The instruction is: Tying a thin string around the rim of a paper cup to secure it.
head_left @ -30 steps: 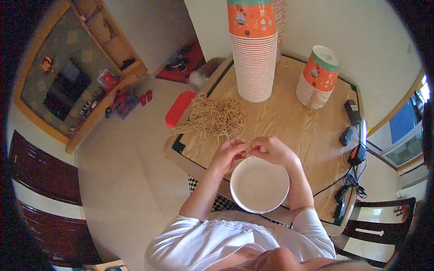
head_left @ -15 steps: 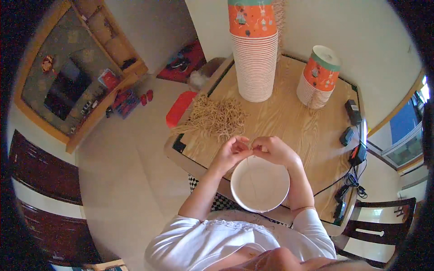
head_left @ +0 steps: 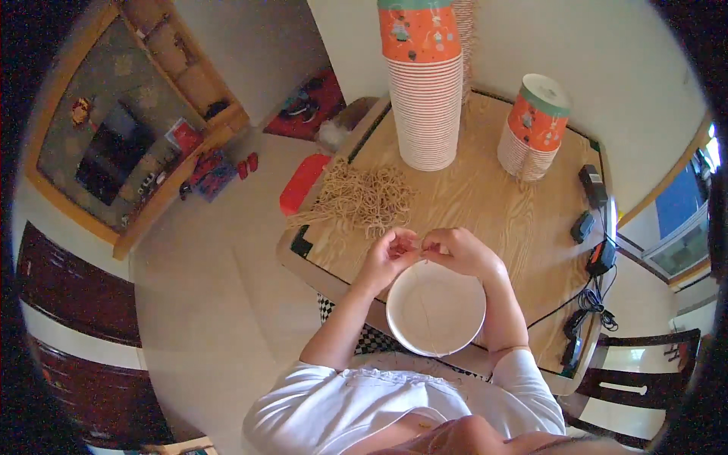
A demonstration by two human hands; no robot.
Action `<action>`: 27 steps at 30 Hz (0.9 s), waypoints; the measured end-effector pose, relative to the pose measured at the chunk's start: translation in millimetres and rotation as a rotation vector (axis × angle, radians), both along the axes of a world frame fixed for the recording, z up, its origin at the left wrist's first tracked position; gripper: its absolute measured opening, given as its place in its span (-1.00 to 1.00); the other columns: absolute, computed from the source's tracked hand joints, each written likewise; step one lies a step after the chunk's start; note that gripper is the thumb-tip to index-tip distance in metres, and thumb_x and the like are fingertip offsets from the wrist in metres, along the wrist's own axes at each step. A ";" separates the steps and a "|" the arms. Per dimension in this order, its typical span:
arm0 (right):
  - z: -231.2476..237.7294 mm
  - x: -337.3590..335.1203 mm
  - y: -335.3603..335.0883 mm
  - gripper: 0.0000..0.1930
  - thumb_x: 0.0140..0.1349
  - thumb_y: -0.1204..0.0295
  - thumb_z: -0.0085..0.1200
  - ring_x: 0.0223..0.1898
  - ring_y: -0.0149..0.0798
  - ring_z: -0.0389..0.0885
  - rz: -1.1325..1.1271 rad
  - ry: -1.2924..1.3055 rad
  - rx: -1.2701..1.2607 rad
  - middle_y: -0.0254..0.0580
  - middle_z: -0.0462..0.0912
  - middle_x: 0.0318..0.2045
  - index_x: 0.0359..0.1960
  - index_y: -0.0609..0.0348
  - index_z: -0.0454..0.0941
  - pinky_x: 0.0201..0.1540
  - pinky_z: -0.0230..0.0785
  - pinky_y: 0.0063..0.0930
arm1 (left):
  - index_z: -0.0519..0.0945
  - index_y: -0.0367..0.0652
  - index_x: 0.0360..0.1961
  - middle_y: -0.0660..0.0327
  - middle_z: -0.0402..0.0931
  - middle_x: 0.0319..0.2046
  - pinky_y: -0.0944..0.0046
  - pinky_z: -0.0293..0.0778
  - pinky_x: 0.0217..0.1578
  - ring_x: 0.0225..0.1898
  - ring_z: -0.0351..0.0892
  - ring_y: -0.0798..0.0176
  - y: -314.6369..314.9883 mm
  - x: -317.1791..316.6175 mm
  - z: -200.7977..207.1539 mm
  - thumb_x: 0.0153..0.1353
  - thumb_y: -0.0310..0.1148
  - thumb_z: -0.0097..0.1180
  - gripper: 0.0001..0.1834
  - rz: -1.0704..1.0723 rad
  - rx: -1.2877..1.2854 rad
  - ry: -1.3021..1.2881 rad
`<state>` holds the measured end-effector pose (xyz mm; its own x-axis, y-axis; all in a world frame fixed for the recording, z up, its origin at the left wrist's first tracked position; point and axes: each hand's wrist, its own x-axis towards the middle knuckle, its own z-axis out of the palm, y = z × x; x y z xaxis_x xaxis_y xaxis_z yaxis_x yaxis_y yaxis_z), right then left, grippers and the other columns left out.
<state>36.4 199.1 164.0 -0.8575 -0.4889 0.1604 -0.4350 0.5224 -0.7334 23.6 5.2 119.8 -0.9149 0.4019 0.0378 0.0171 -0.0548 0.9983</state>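
Observation:
A round white paper tub [head_left: 462, 318] stands between my forearms at the near table edge, its opening facing up. Across that opening runs a thin pale string [head_left: 426, 309], from the near rim to my fingers at the far rim. My left hand [head_left: 387, 259] is closed in a pinch on the string, its other fingers curled. Right beside it, my right hand [head_left: 464, 254] also pinches the string, thumb and forefinger together; the fingertips nearly meet. A tangled heap of tan string [head_left: 364, 197] lies on the table just beyond my left hand.
A tall stack of orange-and-white paper tubs [head_left: 427, 114] rises at the back of the wooden table [head_left: 485, 205]. A shorter stack [head_left: 535, 129] stands right of it. Black adapters and cables [head_left: 590, 299] line the right edge. A red stool [head_left: 303, 182] sits left; a dark chair [head_left: 637, 387] stands right.
My hands stay over the tub's far rim, still pinching the string. The left fingers have shifted slightly and curled in a little. The tub has not visibly moved.

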 end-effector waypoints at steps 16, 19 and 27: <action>-14.4 -2.9 0.3 -0.84 0.08 0.38 0.14 -0.45 -0.09 0.58 -0.019 0.086 -0.005 -0.08 0.59 -0.50 -0.37 0.20 0.56 -0.38 0.40 -0.30 | 0.51 -0.19 -0.36 0.37 0.51 -0.41 0.48 0.44 -0.32 -0.37 0.48 0.53 -1.0 -5.3 -0.5 0.04 -0.47 0.26 -0.83 -0.022 -0.156 0.025; -12.5 -2.9 -0.3 -0.85 0.08 0.38 0.14 -0.44 -0.10 0.59 0.000 0.060 -0.018 -0.09 0.60 -0.49 -0.37 0.20 0.56 -0.38 0.41 -0.31 | 0.51 -0.18 -0.36 0.39 0.49 -0.43 0.50 0.43 -0.33 -0.38 0.47 0.54 -5.7 -6.8 -4.8 0.04 -0.49 0.25 -0.83 -0.013 -0.060 -0.001; -5.5 -0.1 0.6 -0.86 0.07 0.41 0.14 -0.44 -0.10 0.59 -0.017 0.057 0.016 -0.09 0.60 -0.50 -0.38 0.20 0.55 -0.37 0.41 -0.32 | 0.52 -0.16 -0.39 0.39 0.51 -0.43 0.49 0.42 -0.31 -0.38 0.47 0.54 -1.2 -4.2 3.0 0.02 -0.53 0.23 -0.86 -0.047 -0.072 -0.067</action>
<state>36.4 199.7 158.5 -0.8555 -0.4772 0.2013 -0.4665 0.5413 -0.6995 19.4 4.0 122.8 -0.8943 0.4442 -0.0538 -0.0511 0.0181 0.9985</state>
